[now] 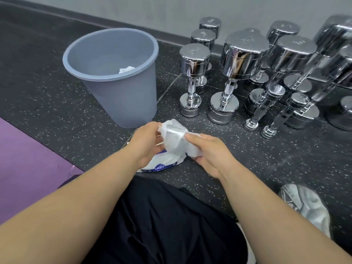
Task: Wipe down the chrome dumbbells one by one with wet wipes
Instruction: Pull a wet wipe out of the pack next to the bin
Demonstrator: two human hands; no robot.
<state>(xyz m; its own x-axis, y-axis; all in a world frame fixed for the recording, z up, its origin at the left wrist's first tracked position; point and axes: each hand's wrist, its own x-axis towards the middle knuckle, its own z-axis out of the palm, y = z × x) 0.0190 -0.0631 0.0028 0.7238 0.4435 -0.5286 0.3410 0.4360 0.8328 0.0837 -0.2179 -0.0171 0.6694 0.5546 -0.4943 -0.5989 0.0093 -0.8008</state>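
You've got the wipe [174,137] pinched in both grips, L hand [147,144] and R hand [208,154], just over the pack [162,164]: unfolding step, I'd say. Dumbbells [194,80] stand by the wall [171,14]; next, grab one & rub.

Chrome dumbbells [192,62] stand mostly on end, clustered; a crumpled white wet wipe [176,139] hangs above its pack [162,164].
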